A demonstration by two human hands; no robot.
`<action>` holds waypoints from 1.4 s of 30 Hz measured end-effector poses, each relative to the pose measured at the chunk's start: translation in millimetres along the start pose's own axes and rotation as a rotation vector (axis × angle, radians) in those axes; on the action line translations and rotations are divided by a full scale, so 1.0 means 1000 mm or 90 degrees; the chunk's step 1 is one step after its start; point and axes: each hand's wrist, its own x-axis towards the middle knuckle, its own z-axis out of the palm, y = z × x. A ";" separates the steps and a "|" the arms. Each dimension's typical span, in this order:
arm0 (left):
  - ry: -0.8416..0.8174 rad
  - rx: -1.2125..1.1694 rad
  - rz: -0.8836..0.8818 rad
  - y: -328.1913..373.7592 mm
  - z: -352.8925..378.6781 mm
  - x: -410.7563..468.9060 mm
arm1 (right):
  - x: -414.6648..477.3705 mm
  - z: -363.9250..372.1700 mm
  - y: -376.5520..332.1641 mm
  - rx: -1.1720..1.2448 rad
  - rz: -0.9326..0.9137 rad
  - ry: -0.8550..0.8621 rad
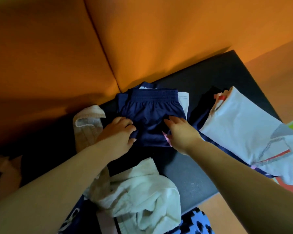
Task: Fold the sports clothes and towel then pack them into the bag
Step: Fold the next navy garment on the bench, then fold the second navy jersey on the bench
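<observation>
Navy blue shorts with an elastic waistband lie on a dark table, waistband away from me. My left hand rests on the shorts' lower left part with fingers curled on the fabric. My right hand lies flat on the lower right part, fingers straight. A crumpled white towel sits near me between my arms, and part of it runs up the left side. A folded white sports shirt with grey and red trim lies at the right.
An orange sofa rises behind the table. A white garment peeks out under the shorts. Dark clothing lies between shorts and shirt. A blue patterned cloth shows at the bottom edge. The floor at right is orange and green.
</observation>
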 end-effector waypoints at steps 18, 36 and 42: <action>0.117 -0.292 -0.232 -0.021 -0.023 -0.228 | -0.115 -0.001 -0.148 0.237 -0.054 -0.063; 0.138 -0.374 -0.429 -0.071 -0.055 -0.398 | -0.162 -0.024 -0.305 0.051 -0.216 -0.194; 0.221 -0.411 -0.591 -0.060 -0.048 -0.434 | -0.152 -0.041 -0.352 -0.126 -0.389 -0.295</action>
